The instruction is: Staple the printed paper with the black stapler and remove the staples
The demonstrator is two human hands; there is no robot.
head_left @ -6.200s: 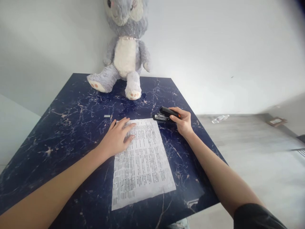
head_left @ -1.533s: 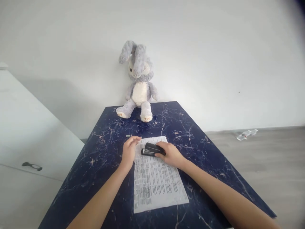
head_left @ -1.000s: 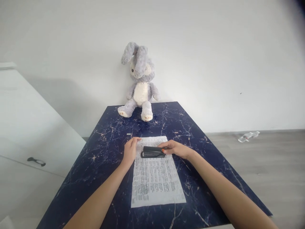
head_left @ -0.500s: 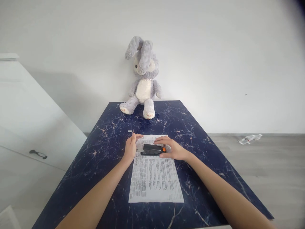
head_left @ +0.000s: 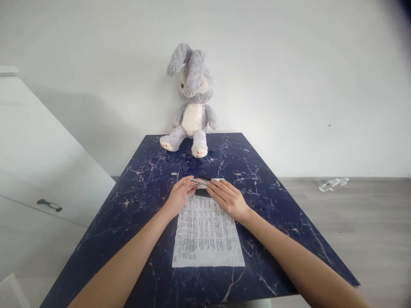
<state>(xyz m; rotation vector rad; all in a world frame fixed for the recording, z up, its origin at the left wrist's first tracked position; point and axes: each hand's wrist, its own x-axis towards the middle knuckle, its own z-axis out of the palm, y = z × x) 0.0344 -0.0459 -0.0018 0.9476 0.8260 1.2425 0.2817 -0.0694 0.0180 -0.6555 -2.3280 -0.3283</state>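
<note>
A black stapler [head_left: 203,193] is over the upper part of a printed sheet of paper [head_left: 208,239], its top cover and metal magazine swung apart from the base. My right hand [head_left: 230,200] is closed around the stapler's right end, its fingers hiding much of it. My left hand [head_left: 180,194] has its fingers closed on the left end, by the tip of the metal part. Left of the paper's top edge lies a small pale strip [head_left: 174,173], too small to make out for sure.
A grey plush rabbit [head_left: 192,115] sits at the far end of the dark blue marbled table [head_left: 141,175], against the wall. At left stands a white cabinet [head_left: 41,149] with a dark handle. A clear plastic item [head_left: 334,184] lies on the floor at right.
The stapler has been opened, its cover and magazine raised from the base. My left hand's fingers have moved onto its left end, and my right hand has turned over its right end.
</note>
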